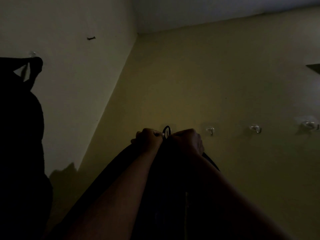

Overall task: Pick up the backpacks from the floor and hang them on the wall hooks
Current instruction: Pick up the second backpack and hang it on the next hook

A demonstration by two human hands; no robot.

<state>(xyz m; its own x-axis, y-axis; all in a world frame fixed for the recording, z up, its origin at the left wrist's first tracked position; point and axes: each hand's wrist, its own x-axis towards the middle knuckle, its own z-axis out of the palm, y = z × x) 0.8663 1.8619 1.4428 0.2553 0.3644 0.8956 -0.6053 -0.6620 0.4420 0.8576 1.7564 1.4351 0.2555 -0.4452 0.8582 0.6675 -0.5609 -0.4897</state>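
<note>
The room is dim. A dark backpack (170,172) is held up against the yellow wall between my arms. Its small top loop (167,129) sits over a clear wall hook (167,132). My left hand (149,138) grips the backpack's top just left of the loop, and my right hand (187,140) grips it just right of the loop. Both fists are closed on the fabric. Most of the bag is hidden in shadow below my forearms. A second dark backpack (20,135) hangs at the far left from a clear hook (32,53) on the side wall.
Three more clear hooks, the first hook (210,130), the second hook (256,129) and the third hook (309,125), run to the right along the same wall with nothing on them. The room corner (121,80) is left of my hands. A dark shelf edge (314,68) juts in at far right.
</note>
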